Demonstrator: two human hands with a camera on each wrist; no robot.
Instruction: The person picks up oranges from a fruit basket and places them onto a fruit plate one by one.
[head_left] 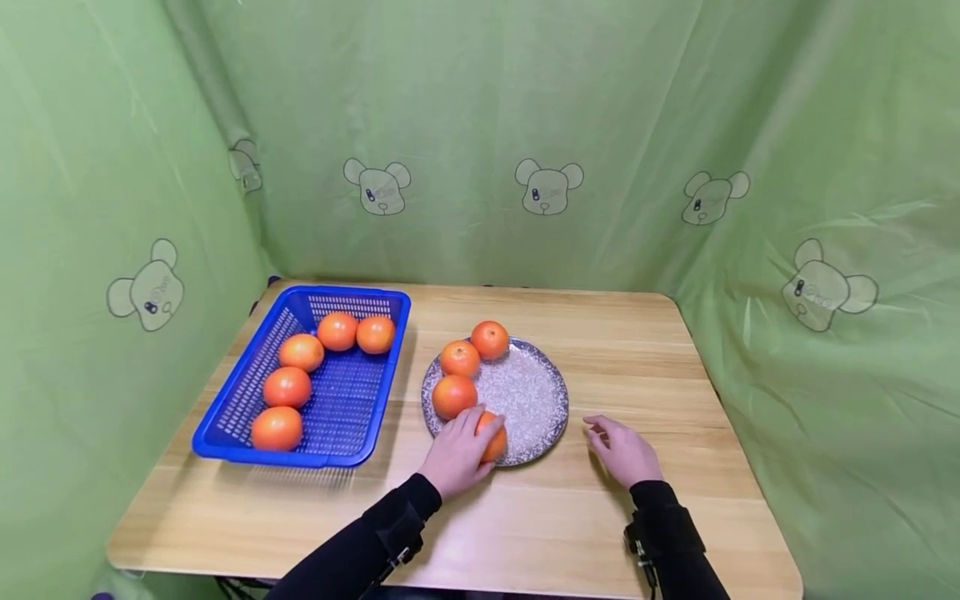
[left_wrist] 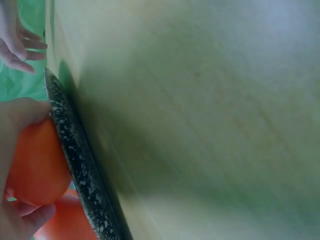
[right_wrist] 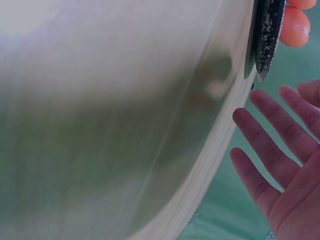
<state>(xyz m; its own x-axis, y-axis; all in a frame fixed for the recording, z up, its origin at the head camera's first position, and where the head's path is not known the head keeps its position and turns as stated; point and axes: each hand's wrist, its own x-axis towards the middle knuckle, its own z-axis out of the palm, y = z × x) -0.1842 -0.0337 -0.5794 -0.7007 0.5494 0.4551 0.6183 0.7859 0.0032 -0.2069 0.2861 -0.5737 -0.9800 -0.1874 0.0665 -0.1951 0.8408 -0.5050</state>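
Observation:
My left hand (head_left: 459,452) grips an orange (head_left: 492,437) at the near left part of a round speckled plate (head_left: 525,400). In the left wrist view, thumb and fingers wrap that orange (left_wrist: 37,165) close against the dark plate rim (left_wrist: 80,155). Three more oranges sit in a curve along the plate's left side: a near one (head_left: 453,397), a middle one (head_left: 460,358) and a far one (head_left: 490,340). To the right of the plate my right hand (head_left: 624,451) hovers above the table, holding nothing; its fingers (right_wrist: 270,150) are spread and relaxed in the right wrist view.
A blue plastic basket (head_left: 382,408) stands on the left of the wooden table (head_left: 615,517). Several oranges (head_left: 287,387) line its left and far sides. Green curtains (head_left: 465,100) with mouse-head prints surround the table at the back and both sides.

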